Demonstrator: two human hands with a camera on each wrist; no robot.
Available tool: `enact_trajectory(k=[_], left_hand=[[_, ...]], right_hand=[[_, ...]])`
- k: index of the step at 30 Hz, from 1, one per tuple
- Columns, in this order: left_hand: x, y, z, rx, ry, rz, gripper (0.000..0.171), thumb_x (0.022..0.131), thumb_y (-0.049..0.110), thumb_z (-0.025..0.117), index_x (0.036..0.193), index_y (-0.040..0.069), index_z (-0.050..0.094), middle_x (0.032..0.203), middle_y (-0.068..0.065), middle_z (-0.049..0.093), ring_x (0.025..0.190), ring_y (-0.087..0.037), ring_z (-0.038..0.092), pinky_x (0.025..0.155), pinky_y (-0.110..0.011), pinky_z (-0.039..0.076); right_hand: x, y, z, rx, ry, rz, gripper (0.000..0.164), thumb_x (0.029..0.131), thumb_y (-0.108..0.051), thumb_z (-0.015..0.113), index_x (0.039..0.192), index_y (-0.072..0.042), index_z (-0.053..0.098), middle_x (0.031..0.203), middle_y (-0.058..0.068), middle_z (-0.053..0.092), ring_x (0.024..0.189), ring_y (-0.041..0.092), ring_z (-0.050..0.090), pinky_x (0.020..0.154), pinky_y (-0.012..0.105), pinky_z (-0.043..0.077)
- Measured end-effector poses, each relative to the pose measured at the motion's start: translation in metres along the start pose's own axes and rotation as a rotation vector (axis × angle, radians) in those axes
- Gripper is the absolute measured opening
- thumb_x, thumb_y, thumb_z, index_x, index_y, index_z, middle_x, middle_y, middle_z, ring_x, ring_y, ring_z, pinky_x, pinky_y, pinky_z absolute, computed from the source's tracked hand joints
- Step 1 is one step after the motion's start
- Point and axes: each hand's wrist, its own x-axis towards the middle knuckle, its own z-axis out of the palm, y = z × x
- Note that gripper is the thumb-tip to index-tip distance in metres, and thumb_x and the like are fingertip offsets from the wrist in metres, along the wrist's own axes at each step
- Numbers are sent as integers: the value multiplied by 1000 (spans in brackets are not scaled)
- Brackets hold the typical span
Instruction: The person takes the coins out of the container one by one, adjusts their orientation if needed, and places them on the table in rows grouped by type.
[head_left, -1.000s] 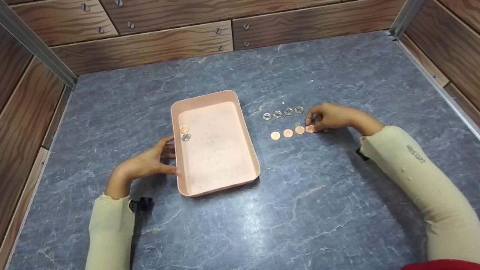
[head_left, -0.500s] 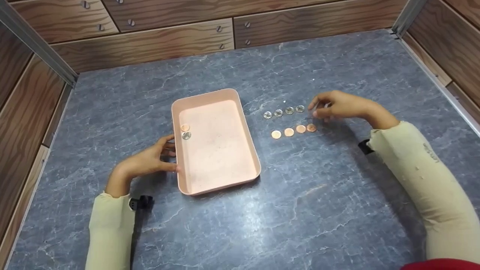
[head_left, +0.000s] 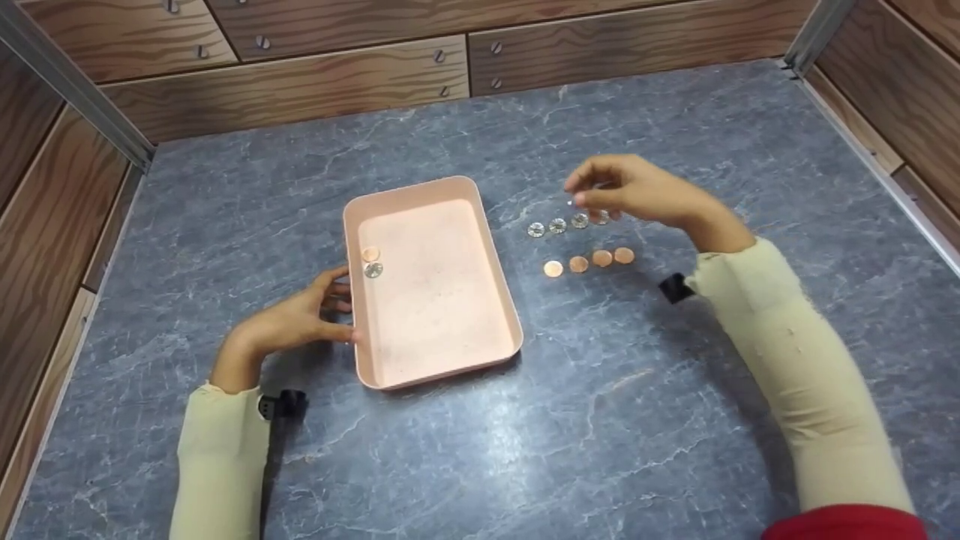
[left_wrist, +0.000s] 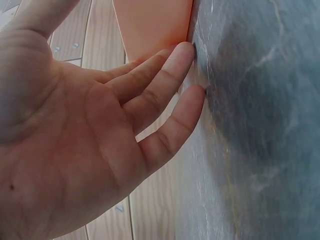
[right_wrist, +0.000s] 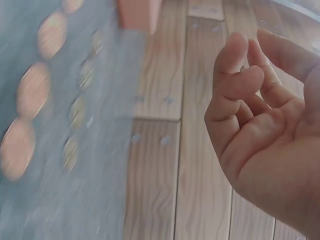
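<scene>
My left hand [head_left: 296,326] rests against the left wall of a pink rectangular tray [head_left: 442,319], its fingers and thumb spread along the outside. In the left wrist view the fingertips [left_wrist: 181,55] touch the tray's side and the tabletop. Inside the tray lie a copper-coloured coin [head_left: 370,255] and a silver-coloured coin [head_left: 373,270]. My right hand [head_left: 641,193] hovers over a row of several silver coins [head_left: 557,226], partly covering the rightmost. Its fingers are loosely bent, and the right wrist view shows nothing between them. Nearer me runs a row of several copper coins [head_left: 578,264].
A blue-grey marbled tabletop [head_left: 600,420] carries everything. Wood-patterned walls [head_left: 300,97] border it at the back and both sides. A tiny white speck [head_left: 569,202] lies just beyond the silver row.
My right hand has let go of the rightmost copper coin, lifted, and moved left and away from me to above the silver row. My left hand stays at the tray.
</scene>
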Motion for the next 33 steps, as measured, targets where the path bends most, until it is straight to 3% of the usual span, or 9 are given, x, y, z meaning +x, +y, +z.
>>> enact_trajectory(k=[7, 15, 22, 27, 33], left_hand=[[0, -1, 0, -13, 4, -11, 107, 81, 26, 78, 154, 6, 2, 150, -24, 34, 137, -39, 39, 108, -51, 40], [0, 0, 1, -10, 5, 3, 107, 82, 26, 78, 154, 6, 2, 150, -25, 34, 136, -40, 39, 107, -51, 42], [1, -1, 2, -19, 6, -17, 108, 80, 26, 79, 154, 8, 2, 150, -23, 35, 137, -38, 39, 108, -51, 41], [0, -2, 0, -20, 9, -22, 107, 81, 25, 78, 154, 7, 2, 150, -24, 35, 137, -39, 39, 108, -51, 40], [1, -2, -1, -21, -1, -15, 107, 82, 25, 78, 154, 7, 1, 151, -24, 33, 137, -40, 39, 109, -52, 39]], right_hand=[[25, -34, 22, 56, -8, -75, 23, 95, -14, 59, 117, -5, 59, 95, -1, 64, 71, 10, 60, 58, 19, 47], [58, -69, 56, 63, -96, -117, 25, 95, -15, 60, 117, -4, 61, 95, 4, 66, 71, 12, 59, 57, 19, 47], [86, -85, 81, 19, -178, -115, 22, 97, -15, 57, 117, -6, 61, 95, 3, 66, 72, 10, 59, 56, 20, 44], [107, -92, 97, 1, -216, -125, 23, 97, -15, 57, 117, -6, 60, 98, 12, 67, 68, 9, 59, 55, 19, 42], [128, -93, 119, -23, -259, -97, 26, 94, -15, 60, 118, -5, 61, 90, 4, 63, 65, 8, 59, 54, 19, 41]])
